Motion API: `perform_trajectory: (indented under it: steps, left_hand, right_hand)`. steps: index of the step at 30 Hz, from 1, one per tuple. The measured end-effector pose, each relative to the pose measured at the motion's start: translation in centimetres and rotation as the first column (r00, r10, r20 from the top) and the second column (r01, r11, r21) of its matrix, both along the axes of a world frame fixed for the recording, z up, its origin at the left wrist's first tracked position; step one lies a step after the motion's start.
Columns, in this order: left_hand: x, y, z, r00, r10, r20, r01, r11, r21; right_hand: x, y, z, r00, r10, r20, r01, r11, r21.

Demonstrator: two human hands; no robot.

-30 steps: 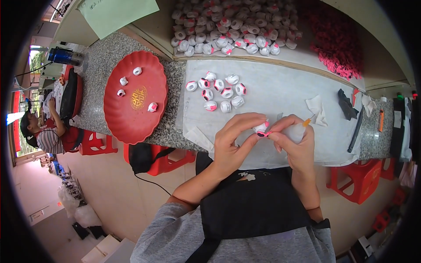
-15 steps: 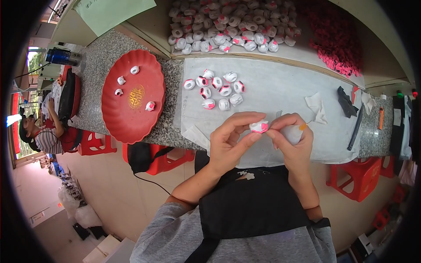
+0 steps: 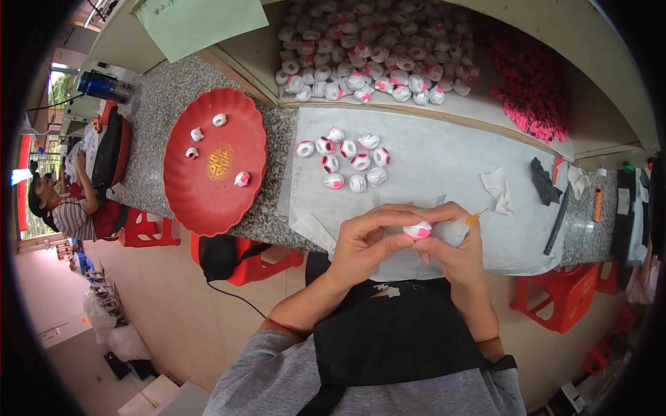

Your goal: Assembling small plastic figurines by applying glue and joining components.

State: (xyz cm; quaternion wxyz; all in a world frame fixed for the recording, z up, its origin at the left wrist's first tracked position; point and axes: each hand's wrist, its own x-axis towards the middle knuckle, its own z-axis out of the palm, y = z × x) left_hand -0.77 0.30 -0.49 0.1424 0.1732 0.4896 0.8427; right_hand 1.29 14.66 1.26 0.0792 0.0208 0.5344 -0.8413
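Observation:
Between my hands is a small rounded white piece with a pink patch (image 3: 417,231). My left hand (image 3: 368,244) pinches it from the left with thumb and fingers. My right hand (image 3: 463,255) steadies the same piece with its thumb and fingertips. Tucked in that right hand is a translucent squeeze bottle (image 3: 454,233), its orange needle tip pointing up and right, away from the piece. Beyond my left hand, a loose group of similar white, pink and black pieces (image 3: 348,148) lies on a white paper sheet (image 3: 430,156).
A red scalloped tray (image 3: 198,208) with several white pieces stands at left. The shelf behind holds heaped white pieces (image 3: 374,52) and small pink parts (image 3: 534,111). Crumpled tissue (image 3: 497,188), a black cloth (image 3: 545,182) and a dark stick (image 3: 557,220) lie right. Another person (image 3: 73,215) sits far left.
My right thumb and fingers have closed in on the piece, which has turned in my fingers. The bottle's needle tip now points further up and right. The whole view has shifted slightly.

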Motion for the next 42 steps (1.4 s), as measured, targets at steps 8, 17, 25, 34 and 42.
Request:
perform_trajectory:
  steps: [8, 17, 25, 34, 42]
  left_hand:
    - [0.4, -1.5, 0.8, 0.996, -0.003, 0.09, 0.002, 1.0, 0.009]
    - [1.3, -0.6, 1.3, 0.999, 0.015, -0.049, -0.013, 0.999, 0.053]
    - [0.3, -0.6, 1.5, 0.994, -0.051, -0.094, 0.051, 0.999, -0.003]
    - [0.4, -0.9, 0.1, 0.996, -0.032, 0.08, 0.035, 0.999, -0.04]
    - [1.0, 0.2, 0.2, 0.98, 0.041, 0.193, -0.033, 0.998, -0.044]
  right_hand:
    - [0.2, -1.8, -0.1, 0.996, -0.076, 0.056, 0.075, 0.997, 0.023]
    - [1.4, -0.4, -1.1, 0.996, -0.062, -0.056, 0.066, 0.996, 0.066]
    - [1.4, -0.4, -0.4, 0.992, -0.124, -0.011, 0.124, 0.989, 0.08]
    - [0.0, -1.4, 0.6, 0.98, -0.126, 0.154, 0.124, 0.992, 0.022]
    - [0.2, -0.5, 0.0, 0.995, -0.045, 0.093, 0.047, 0.999, -0.016]
